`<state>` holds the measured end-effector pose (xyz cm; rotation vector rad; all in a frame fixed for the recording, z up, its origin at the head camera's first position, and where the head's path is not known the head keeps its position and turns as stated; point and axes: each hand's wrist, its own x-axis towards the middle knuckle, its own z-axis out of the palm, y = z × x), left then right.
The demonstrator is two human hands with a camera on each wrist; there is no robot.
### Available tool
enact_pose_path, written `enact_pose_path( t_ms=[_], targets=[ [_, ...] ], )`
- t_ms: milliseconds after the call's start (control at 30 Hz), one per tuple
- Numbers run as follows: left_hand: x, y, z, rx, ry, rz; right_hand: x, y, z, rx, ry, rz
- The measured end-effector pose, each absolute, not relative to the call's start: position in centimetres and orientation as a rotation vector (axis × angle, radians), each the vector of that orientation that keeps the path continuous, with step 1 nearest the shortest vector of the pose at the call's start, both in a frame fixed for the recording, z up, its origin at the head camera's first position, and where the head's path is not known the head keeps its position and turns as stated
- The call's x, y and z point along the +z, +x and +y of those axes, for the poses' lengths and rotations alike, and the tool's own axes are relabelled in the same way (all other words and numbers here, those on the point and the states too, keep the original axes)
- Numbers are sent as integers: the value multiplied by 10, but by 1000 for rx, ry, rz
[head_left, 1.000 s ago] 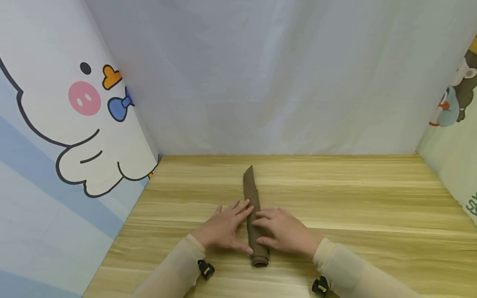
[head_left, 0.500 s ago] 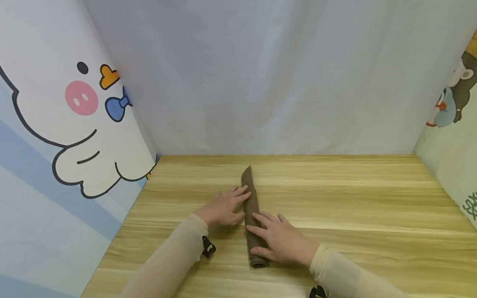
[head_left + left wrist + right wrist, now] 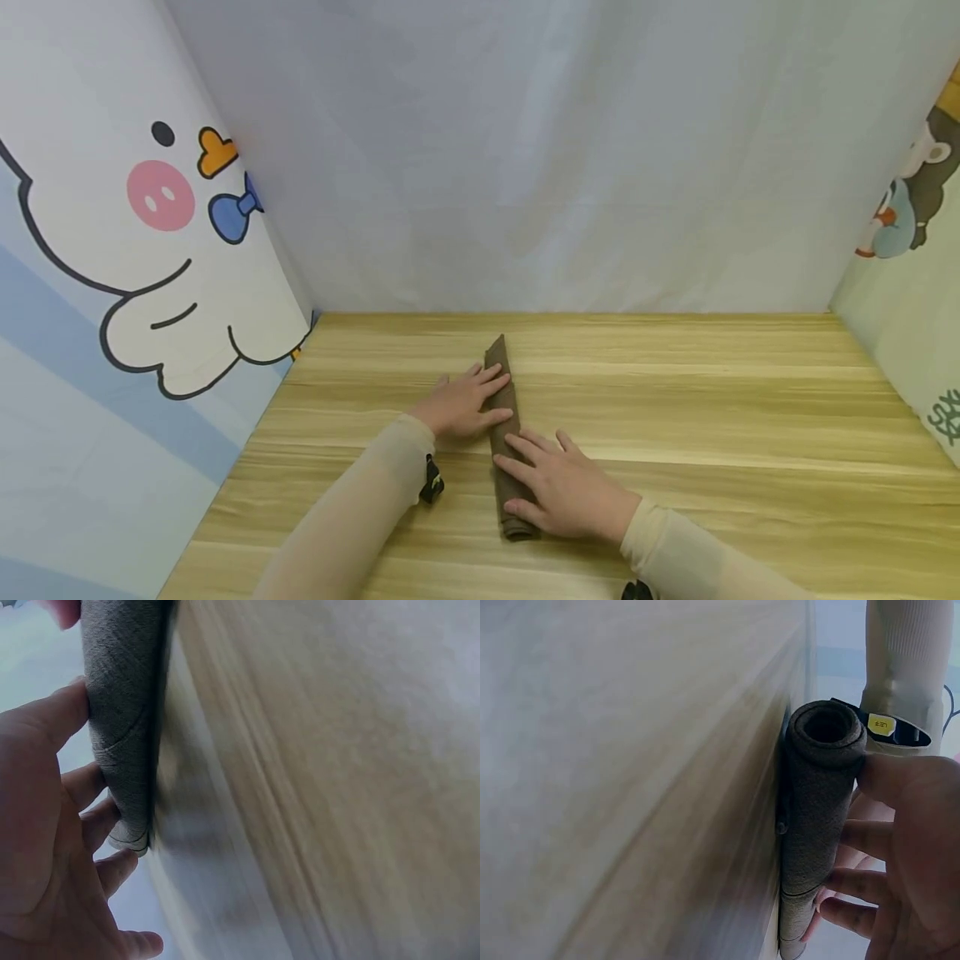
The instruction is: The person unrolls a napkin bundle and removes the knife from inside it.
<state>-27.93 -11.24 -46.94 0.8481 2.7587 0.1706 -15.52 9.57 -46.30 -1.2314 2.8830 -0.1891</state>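
A brown cloth rolled into a long tube [image 3: 508, 490] lies lengthwise on the table, its far end tapering to a slanted point. In the right wrist view the near end of the rolled cloth [image 3: 814, 817] shows a hollow spiral. My left hand [image 3: 459, 407] rests with spread fingers and thumb on the far half of the roll, from its left side. Nearer to me, my right hand [image 3: 566, 487] touches the roll from the right, fingers spread over its top and thumb by the near end. The left wrist view shows fingertips along the side of the roll [image 3: 124, 697].
The wood-grain table [image 3: 712, 400] extends on both sides of the roll. A pale grey curtain [image 3: 570, 167] hangs behind it. Cartoon-printed sheets stand at the left [image 3: 90, 217] and right [image 3: 900, 317]. Black straps with small devices [image 3: 431, 482] sit on the wrists.
My left hand has moved away from me along the roll, to its far half, and settled on it. My right hand has slid slightly toward me. The roll has barely shifted.
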Motion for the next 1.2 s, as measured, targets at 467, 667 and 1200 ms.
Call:
enact_pose_path(
  t_ms=[467, 667, 1200],
  targets=[
    [-464, -278, -106, 105, 840, 2735, -466, -159, 94, -226, -1219, 2886],
    [-463, -279, -106, 99, 850, 2731, -468, -163, 93, -266, -1215, 2889],
    [-460, -281, -104, 96, 848, 2695, -465, -168, 89, -294, -1203, 2881]
  ],
)
